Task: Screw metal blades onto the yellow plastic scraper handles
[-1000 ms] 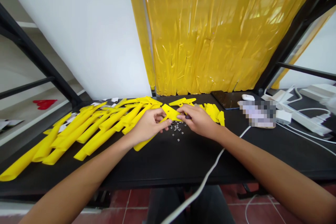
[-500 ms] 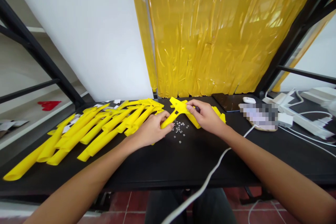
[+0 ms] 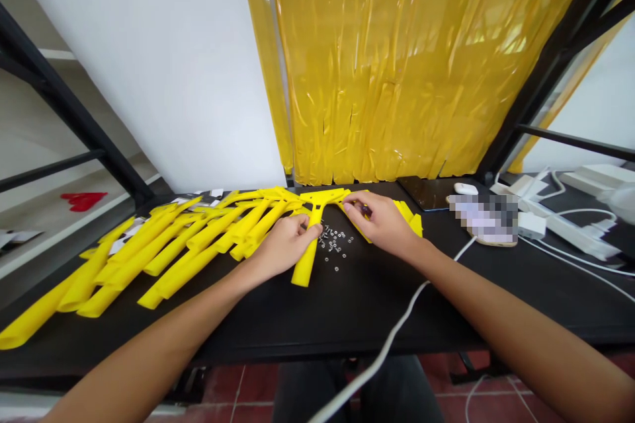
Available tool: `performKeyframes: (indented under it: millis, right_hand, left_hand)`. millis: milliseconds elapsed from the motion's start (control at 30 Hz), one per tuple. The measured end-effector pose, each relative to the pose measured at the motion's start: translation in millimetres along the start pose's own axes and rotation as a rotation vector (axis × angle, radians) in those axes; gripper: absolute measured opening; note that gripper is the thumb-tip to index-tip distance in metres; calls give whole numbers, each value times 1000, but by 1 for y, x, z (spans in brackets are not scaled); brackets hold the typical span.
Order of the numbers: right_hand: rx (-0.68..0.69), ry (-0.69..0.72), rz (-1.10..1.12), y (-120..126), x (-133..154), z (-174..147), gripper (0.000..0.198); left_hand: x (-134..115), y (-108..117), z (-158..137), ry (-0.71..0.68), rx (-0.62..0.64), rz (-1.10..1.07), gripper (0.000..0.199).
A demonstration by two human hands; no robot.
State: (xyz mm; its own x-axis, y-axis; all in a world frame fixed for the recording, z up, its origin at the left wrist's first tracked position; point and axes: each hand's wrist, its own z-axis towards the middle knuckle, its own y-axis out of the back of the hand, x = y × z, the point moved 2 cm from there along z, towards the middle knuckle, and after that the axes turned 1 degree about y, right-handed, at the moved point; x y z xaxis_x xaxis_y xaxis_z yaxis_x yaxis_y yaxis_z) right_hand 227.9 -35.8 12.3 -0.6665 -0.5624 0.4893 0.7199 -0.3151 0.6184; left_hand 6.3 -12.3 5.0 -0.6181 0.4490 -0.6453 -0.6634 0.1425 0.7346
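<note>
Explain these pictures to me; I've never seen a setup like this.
There is no machine here: each grip is simply a person's bare hand. All the pictures come from one camera worn on that person's head, looking forward and down, so you see the arms reaching away from you.

The left hand holds a yellow forked part by its stem. The right hand is near the part's far end, with a small dark object in its fingers, mostly hidden.

On the black table, many yellow pieces lie to the left, and small metal bits are scattered between the hands. To the right is a white power strip with cables.
</note>
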Motion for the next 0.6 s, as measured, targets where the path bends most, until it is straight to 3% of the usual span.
performKeyframes:
  millis: [133, 267, 400, 600]
  right_hand:
    - [166, 114, -25, -4, 8, -4, 24]
    - [252, 244, 24, -9, 19, -10, 26]
    - [285, 148, 99, -13, 24, -12, 33]
    - [229, 29, 51, -19, 20, -12, 30]
  left_hand:
    - [-4, 0, -1, 55, 2, -183, 45]
    - [-7, -6, -5, 181, 132, -481, 43]
    - [-8, -12, -6, 198, 134, -590, 44]
    - [-9, -19, -6, 194, 144, -701, 50]
